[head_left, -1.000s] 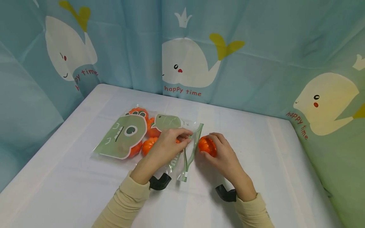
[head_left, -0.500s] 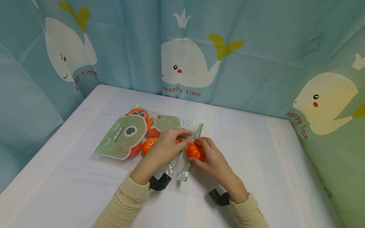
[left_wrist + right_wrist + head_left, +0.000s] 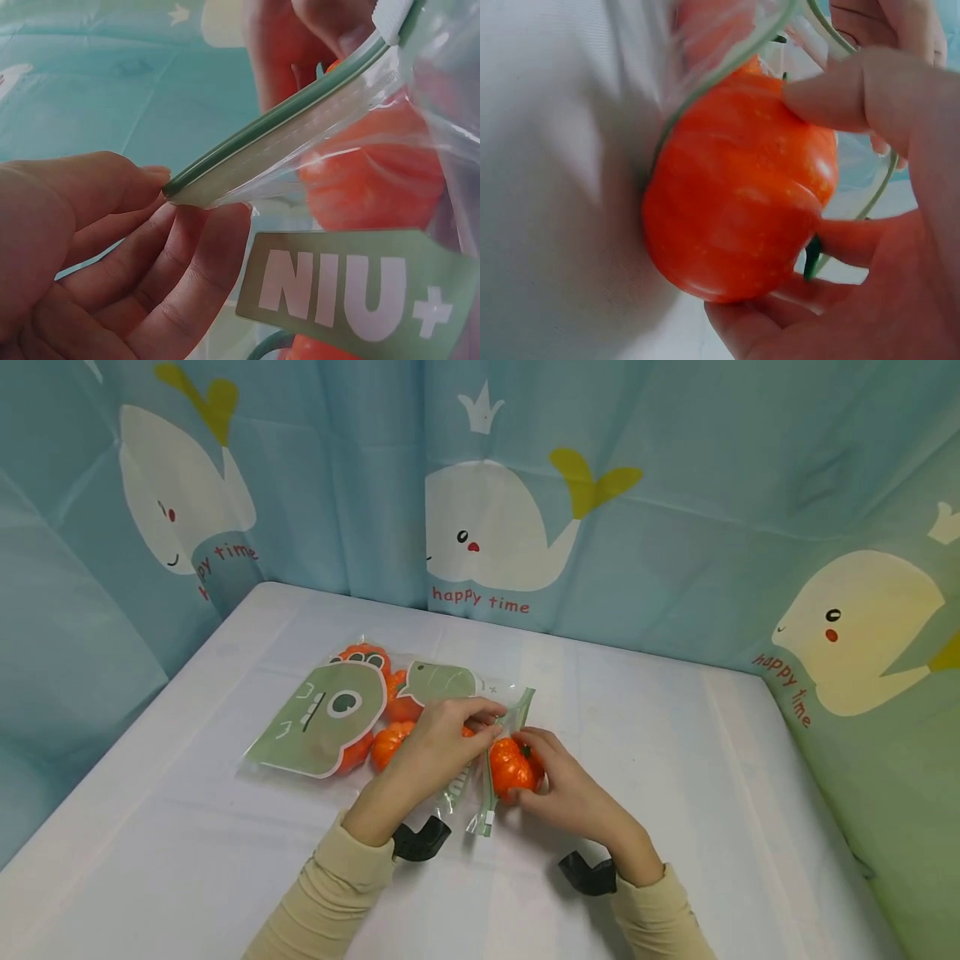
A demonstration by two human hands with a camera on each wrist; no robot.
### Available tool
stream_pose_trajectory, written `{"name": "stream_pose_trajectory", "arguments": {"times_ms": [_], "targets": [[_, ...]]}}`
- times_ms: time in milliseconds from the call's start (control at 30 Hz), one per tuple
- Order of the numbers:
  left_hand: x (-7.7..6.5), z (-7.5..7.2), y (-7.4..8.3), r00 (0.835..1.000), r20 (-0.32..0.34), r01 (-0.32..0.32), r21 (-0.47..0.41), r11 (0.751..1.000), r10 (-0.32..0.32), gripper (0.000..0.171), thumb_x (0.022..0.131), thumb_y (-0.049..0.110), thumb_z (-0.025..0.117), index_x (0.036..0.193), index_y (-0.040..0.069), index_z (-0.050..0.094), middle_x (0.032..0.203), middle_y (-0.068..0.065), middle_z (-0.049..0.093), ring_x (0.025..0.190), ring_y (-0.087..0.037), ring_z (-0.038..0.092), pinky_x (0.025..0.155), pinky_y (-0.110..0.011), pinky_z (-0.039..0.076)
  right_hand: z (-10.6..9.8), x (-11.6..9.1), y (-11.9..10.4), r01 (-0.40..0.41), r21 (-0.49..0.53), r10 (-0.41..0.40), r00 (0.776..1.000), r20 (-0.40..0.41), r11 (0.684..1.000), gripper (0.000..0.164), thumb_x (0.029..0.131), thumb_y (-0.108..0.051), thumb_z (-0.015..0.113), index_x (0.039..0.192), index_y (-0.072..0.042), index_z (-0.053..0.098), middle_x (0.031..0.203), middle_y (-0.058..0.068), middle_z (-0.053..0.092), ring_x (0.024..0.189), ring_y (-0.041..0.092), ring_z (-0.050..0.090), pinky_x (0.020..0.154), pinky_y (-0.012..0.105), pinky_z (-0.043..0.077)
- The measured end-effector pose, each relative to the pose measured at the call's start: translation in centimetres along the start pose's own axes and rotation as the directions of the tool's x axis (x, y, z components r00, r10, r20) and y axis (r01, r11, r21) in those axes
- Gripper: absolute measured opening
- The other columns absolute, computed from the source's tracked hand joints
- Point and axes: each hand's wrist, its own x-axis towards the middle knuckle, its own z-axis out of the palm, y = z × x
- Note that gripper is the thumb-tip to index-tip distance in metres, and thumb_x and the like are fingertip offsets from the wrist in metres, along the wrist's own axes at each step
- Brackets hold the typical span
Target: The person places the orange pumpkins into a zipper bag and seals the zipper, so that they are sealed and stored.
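A clear zip bag (image 3: 292, 735) with green dinosaur prints lies on the table, several orange toy pumpkins (image 3: 390, 742) inside it. My left hand (image 3: 435, 747) pinches the green zip edge (image 3: 277, 114) between thumb and fingers, holding the mouth apart. At that mouth, my right hand (image 3: 573, 789) grips another orange pumpkin (image 3: 512, 764) with a green stem, thumb on one side and fingers on the other. The right wrist view shows this pumpkin (image 3: 731, 195) partly within the parted green rims. Part of the bag is hidden under my left hand.
A white zip slider (image 3: 490, 817) sits at the near end of the bag's mouth. The white table (image 3: 675, 777) ends at a blue curtain (image 3: 705, 527) with whale prints behind and on both sides. Black wrist mounts (image 3: 588, 872) stick out beside both wrists.
My right hand has carried the pumpkin leftward to the bag's mouth and turned it, so its stem now faces right. The left hand has stayed on the bag's edge.
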Motion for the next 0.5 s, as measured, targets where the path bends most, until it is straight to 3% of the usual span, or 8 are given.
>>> {"name": "stream_pose_trajectory", "arguments": {"times_ms": [267,500], "targets": [[-0.01,0.00,0.14,1.000,0.002,-0.022,-0.002,1.000,0.022,0.027,0.093,0.018,0.069,0.119,0.013,0.071,0.104,0.002,0.074,0.093,-0.012,0.066,0.088,-0.032,0.056,-0.76,-0.27,0.05,0.088,-0.028,-0.085,0.993,0.078,0.996,0.065,0.081,-0.014,0.068,0.143,-0.013,0.047,0.143,0.000,0.048,0.120,0.016,0.054,0.102,0.042,0.048],[-0.12,0.13,0.20,1.000,0.011,-0.018,0.003,1.000,0.018,0.027,0.093,0.018,0.069,0.120,0.013,0.071,0.103,0.002,0.074,0.091,-0.011,0.067,0.088,-0.032,0.057,-0.04,0.05,0.17,0.145,0.059,-0.149,0.985,0.082,0.988,0.066,0.086,-0.031,0.078,0.144,-0.021,0.047,0.143,-0.004,0.052,0.129,0.017,0.052,0.107,0.045,0.045]]}}
